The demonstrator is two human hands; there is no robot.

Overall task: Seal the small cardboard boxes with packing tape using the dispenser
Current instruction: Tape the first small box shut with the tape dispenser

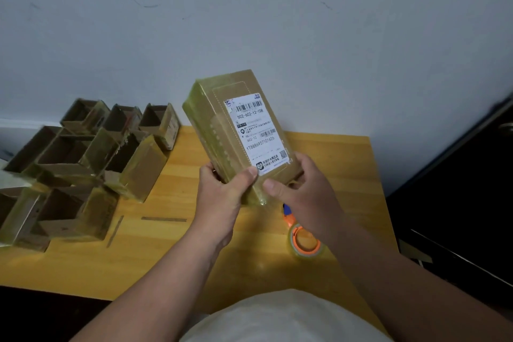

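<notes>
— Box point(241, 133) first: where is it, and who has it?

— Up in the air over the table point(333, 164), tilted, its label point(258, 133) facing the camera. Both hands grip the near end. The left hand point(222, 189) wraps the lower left corner, thumb across the front face. The right hand point(302, 186) pinches the lower right corner, thumb on the front near the label's edge.

— What might go wrong from here?

— My guess is the glossy film. The box looks wrapped in shiny yellowish tape, so it could slide through fingers that hold only one end. The far end hangs unsupported and could tip the box down. I cannot tell whether every seam is closed; any loose flap would spring open if the box is set down carelessly.

— And the tape?

— The tape dispenser point(304, 239), orange with a clear roll, lies on the table just below the right wrist. A dropped box would land near it.

— The rest of the table?

— Yellow wood. The open boxes point(80, 169) crowd its left side, touching one another, some blurred. Two thin dark strips point(163, 219) lie between them and the arms.

— The room?

— A pale scuffed wall point(249, 22) stands behind, dark furniture point(458, 203) at right.
</notes>
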